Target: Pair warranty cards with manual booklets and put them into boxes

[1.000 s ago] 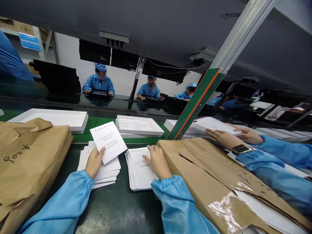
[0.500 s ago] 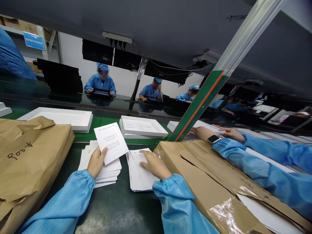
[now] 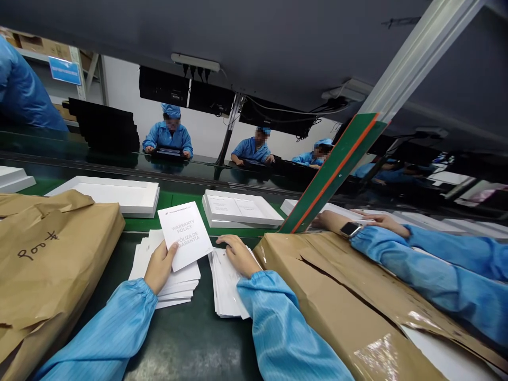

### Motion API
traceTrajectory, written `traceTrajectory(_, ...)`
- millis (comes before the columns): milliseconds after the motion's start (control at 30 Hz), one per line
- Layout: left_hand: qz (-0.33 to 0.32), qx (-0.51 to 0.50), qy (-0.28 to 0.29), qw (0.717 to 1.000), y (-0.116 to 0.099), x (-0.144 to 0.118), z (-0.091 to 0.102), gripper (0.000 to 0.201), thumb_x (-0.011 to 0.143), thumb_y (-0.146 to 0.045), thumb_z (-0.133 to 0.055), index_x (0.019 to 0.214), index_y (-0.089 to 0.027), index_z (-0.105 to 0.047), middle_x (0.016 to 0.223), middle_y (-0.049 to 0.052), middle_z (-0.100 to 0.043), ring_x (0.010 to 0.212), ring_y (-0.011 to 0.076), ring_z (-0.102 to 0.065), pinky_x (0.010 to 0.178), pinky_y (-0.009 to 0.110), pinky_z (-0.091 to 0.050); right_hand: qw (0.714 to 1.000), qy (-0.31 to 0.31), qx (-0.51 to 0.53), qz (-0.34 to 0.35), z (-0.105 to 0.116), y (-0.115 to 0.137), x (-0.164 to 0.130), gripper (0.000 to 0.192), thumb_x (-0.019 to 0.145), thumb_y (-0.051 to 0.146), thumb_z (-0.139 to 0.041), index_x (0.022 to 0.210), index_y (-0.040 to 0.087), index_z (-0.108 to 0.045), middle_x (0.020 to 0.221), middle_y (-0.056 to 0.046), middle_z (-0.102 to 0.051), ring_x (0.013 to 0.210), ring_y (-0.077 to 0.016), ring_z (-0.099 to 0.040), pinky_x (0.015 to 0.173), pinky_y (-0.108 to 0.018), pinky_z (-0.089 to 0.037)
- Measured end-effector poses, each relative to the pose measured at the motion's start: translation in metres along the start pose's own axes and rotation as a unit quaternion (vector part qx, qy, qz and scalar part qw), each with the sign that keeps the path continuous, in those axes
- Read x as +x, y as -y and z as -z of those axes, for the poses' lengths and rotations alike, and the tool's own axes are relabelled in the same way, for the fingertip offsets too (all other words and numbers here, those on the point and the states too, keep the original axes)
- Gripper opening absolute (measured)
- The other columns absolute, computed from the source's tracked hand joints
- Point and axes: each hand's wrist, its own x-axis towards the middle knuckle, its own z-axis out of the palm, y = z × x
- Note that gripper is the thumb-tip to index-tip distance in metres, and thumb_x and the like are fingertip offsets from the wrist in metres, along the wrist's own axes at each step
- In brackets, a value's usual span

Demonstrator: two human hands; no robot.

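Left hand (image 3: 161,264) clamped on warranty policy leaflet (image 3: 188,225); right hand (image 3: 240,256) over right leaflet stack (image 3: 223,297).
Left to right: marked kraft-paper parcel (image 3: 59,254); left leaflet stack (image 3: 184,286), warranty policy leaflet held tilted above it, thumb on its printed face; right hand, fingers bent near right leaflet stack's far edge, can't tell if gripping any; torn kraft-paper parcel (image 3: 329,312) just beside.

Head-worn view — forward and down, tilted, close above the worktop (image 3: 190,341)
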Motion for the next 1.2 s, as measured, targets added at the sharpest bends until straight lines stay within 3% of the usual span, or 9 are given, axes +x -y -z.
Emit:
traceTrajectory(400,-0.002,0.015,0.002,1.0,-0.003,-0.001,-0.001,0.045,0.072,-0.04,-0.037,0.106,-0.012,-0.043,0.106,0.01,-0.05,0.098,0.0197,-0.044,0.083,0.031,-0.034,0.992,-0.003,0.123,0.003,0.005,0.007,-0.004,0.028,0.064,0.002,-0.029,0.069,0.018,-0.051,0.083,-0.002,-0.055,0.08,-0.0114,-0.049,0.072,-0.026,-0.037)
traceTrajectory(567,-0.002,0.011,0.001,1.0,-0.002,-0.001,0.0,0.044,0.071,-0.04,-0.038,0.103,-0.011,-0.045,0.105,0.01,-0.051,0.098,0.0203,-0.044,0.082,0.031,-0.034,0.988,-0.007,0.153,-0.003,0.01,0.01,-0.007,0.011,0.067,0.014,-0.041,0.076,0.019,-0.046,0.075,0.001,-0.048,0.075,-0.0126,-0.045,0.071,-0.027,-0.034)
traceTrajectory(633,-0.001,0.007,-0.001,1.0,-0.002,0.0,0.0,0.044,0.07,-0.04,-0.038,0.102,-0.012,-0.046,0.106,0.009,-0.05,0.098,0.0204,-0.044,0.083,0.031,-0.034,0.984,-0.007,0.176,-0.01,0.011,0.008,-0.007,0.015,0.065,0.019,-0.047,0.08,0.019,-0.044,0.078,0.0,-0.046,0.078,-0.013,-0.043,0.073,-0.028,-0.032)
traceTrajectory(767,-0.002,0.011,-0.003,1.0,-0.001,0.0,-0.001,0.043,0.07,-0.041,-0.039,0.101,-0.012,-0.046,0.108,0.009,-0.05,0.098,0.0204,-0.044,0.083,0.031,-0.033,0.971,0.016,0.238,-0.019,0.01,0.0,-0.008,0.015,0.068,0.023,-0.046,0.082,0.018,-0.045,0.08,-0.001,-0.046,0.08,-0.0127,-0.043,0.076,-0.029,-0.031)
traceTrajectory(900,0.002,0.011,-0.003,1.0,0.0,0.0,-0.001,0.043,0.069,-0.041,-0.04,0.1,-0.012,-0.048,0.105,0.009,-0.051,0.098,0.0208,-0.044,0.083,0.031,-0.033,0.95,0.039,0.307,-0.031,0.009,-0.01,-0.006,0.018,0.069,0.027,-0.044,0.085,0.017,-0.043,0.07,-0.001,-0.049,0.069,-0.0117,-0.047,0.066,-0.027,-0.036)
traceTrajectory(1200,-0.008,0.033,0.003,0.999,-0.001,-0.001,-0.001,0.045,0.071,-0.04,-0.037,0.105,-0.012,-0.044,0.11,0.009,-0.047,0.1,0.0207,-0.043,0.083,0.033,-0.033,0.919,0.006,0.392,-0.048,0.007,-0.016,-0.005,0.02,0.069,0.029,-0.045,0.086,0.017,-0.042,0.06,0.003,-0.046,0.059,-0.0097,-0.047,0.061,-0.026,-0.036)
